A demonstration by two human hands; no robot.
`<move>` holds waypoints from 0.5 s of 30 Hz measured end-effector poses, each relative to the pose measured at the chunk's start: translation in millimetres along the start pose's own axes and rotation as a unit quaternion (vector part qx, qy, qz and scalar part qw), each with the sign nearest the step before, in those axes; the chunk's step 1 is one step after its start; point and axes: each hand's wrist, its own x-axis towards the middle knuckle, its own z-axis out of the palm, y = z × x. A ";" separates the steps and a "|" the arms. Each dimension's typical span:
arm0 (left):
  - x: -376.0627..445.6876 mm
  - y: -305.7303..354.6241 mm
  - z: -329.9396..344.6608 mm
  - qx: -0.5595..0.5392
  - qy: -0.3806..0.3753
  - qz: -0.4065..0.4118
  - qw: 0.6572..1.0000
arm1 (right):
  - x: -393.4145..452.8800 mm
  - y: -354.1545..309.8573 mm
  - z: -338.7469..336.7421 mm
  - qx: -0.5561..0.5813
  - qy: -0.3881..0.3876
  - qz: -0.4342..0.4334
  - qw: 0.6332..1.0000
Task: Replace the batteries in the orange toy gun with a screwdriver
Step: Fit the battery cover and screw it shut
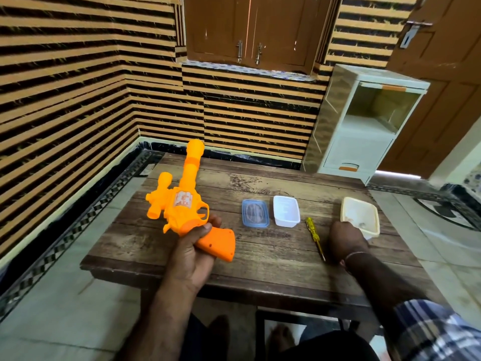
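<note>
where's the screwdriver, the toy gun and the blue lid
screwdriver (311, 228): head view, on its yellow handle.
toy gun (182, 204): head view, on the orange body beside the trigger guard.
blue lid (255, 213): head view, on the middle of its flat top.

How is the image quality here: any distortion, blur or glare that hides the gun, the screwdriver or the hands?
Head view: wide-angle bending bows the wall stripes and table edges; lighting is soft and even, no hard glare; gun and screwdriver are sharp; left hand gripping the gun is clear; right hand is dark, its fingers hard to read; sleeve at the corner is blurred.
</note>
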 end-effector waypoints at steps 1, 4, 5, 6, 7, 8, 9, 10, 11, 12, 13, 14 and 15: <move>-0.4 0.1 0.8 0.001 0.002 0.002 1.000 | -0.1 -1.0 0.7 -0.005 -0.002 -0.003 1.000; -1.2 -0.2 1.2 -0.005 0.003 0.006 1.000 | -0.8 -0.6 3.4 -0.017 -0.008 -0.021 1.000; -1.5 -0.3 1.5 -0.005 0.003 0.007 1.000 | -1.0 0.4 4.1 -0.019 -0.009 -0.028 0.999; -2.0 -0.3 1.8 -0.003 0.004 0.007 1.000 | -1.3 1.5 4.6 -0.021 -0.011 -0.034 0.999; -2.5 -0.4 2.7 -0.001 0.004 0.008 1.000 | -1.3 2.7 5.2 -0.021 -0.013 -0.037 0.999; -3.0 -0.3 3.2 -0.001 0.004 0.009 1.000 | -1.3 3.4 5.7 -0.020 -0.013 -0.038 0.999; -3.6 -0.3 4.1 -0.001 0.002 0.010 1.000 | -1.5 4.2 6.6 -0.016 -0.012 -0.037 0.999; -3.7 -0.6 4.3 -0.001 0.001 0.011 1.000 | -1.5 4.8 7.5 -0.010 -0.008 -0.037 0.999; -3.6 -0.9 4.6 -0.001 0.000 0.012 1.000 | -2.2 4.8 7.7 -0.002 -0.007 -0.034 0.999; -3.6 -1.2 4.5 0.000 0.000 0.014 1.000 | -3.0 4.6 8.3 0.006 -0.005 -0.030 1.000; -3.5 -1.8 4.4 0.002 -0.001 0.015 1.000 | -3.3 5.3 9.1 0.019 -0.003 -0.022 1.000; -3.1 -2.3 4.1 0.002 -0.002 0.016 1.000 | -3.3 6.3 9.5 0.035 0.001 -0.014 0.999; -2.7 -3.0 3.6 0.002 -0.001 0.014 1.000 | -3.2 7.4 9.7 0.050 0.004 -0.007 0.999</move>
